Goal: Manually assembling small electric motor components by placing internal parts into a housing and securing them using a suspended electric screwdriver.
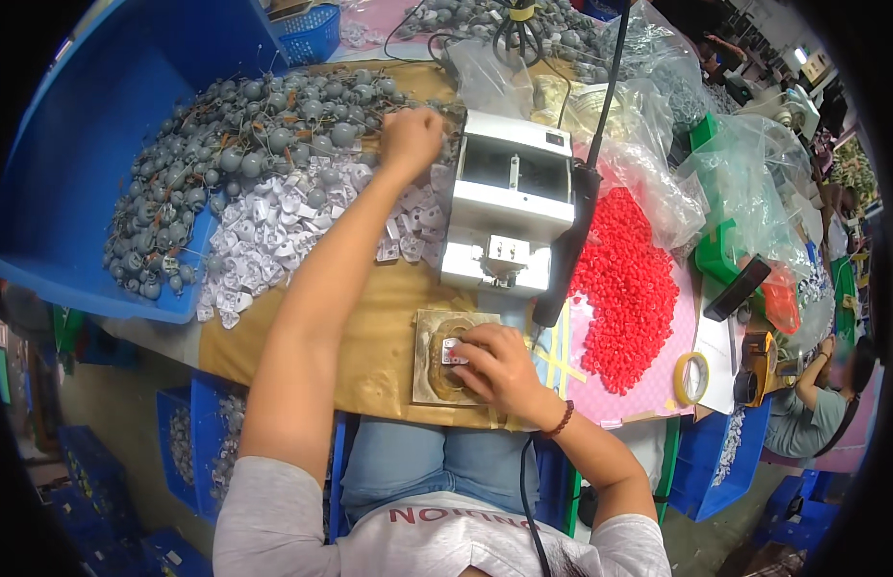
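Observation:
My left hand [413, 141] is stretched far over the table at the right end of a heap of grey balls [264, 125] with thin wires. Its fingers are curled closed, and whatever lies in them is hidden. Close to the table's front edge, my right hand [504, 363] rests over a square metal plate fixture [430, 383]. Thumb and fingers are pinched at a small white plastic part [451, 350] on that fixture, with a little red showing on it. Below the grey balls, many similar white plastic parts [273, 226] lie heaped beside my left forearm.
A white bench machine [509, 207] stands just beyond the fixture. Right of it are a pile of small red pieces [627, 288], a yellow tape roll [691, 378] and clear plastic bags [744, 163]. A large blue bin [90, 173] lies at left. A co-worker [812, 413] sits far right.

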A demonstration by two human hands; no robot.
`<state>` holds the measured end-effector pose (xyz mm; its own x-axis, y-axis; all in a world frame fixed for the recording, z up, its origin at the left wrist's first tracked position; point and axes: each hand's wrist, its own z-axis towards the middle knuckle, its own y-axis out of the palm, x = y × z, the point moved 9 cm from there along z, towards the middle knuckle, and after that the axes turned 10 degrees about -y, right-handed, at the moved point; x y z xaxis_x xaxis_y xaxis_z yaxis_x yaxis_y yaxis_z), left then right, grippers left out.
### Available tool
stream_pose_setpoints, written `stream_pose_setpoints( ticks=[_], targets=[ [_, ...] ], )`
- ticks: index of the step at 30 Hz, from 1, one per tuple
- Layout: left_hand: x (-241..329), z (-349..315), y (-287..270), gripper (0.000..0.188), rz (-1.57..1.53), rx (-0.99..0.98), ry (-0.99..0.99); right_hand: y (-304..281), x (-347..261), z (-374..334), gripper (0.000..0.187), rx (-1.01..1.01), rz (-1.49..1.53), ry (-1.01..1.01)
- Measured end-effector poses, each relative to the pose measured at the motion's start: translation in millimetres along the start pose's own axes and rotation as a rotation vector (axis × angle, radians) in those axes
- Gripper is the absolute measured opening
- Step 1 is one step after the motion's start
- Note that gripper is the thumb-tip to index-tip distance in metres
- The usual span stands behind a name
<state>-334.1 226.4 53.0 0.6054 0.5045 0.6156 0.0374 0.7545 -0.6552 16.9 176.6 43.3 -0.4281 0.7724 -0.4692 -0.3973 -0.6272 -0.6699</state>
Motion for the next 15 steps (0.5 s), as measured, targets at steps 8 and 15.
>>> stream_pose_setpoints(
  ticks=[8, 15],
  targets=[
    [92, -75, -134, 0.014, -0.492, -0.165, 0.022, -22, 29, 30, 0.027, 0.242, 0.663, 0.37],
    [142, -243, -174, 0.021, -0.012, -0.217, 0.415, 19, 15, 68, 0.043, 0.301, 1.382, 0.721]
  ],
)
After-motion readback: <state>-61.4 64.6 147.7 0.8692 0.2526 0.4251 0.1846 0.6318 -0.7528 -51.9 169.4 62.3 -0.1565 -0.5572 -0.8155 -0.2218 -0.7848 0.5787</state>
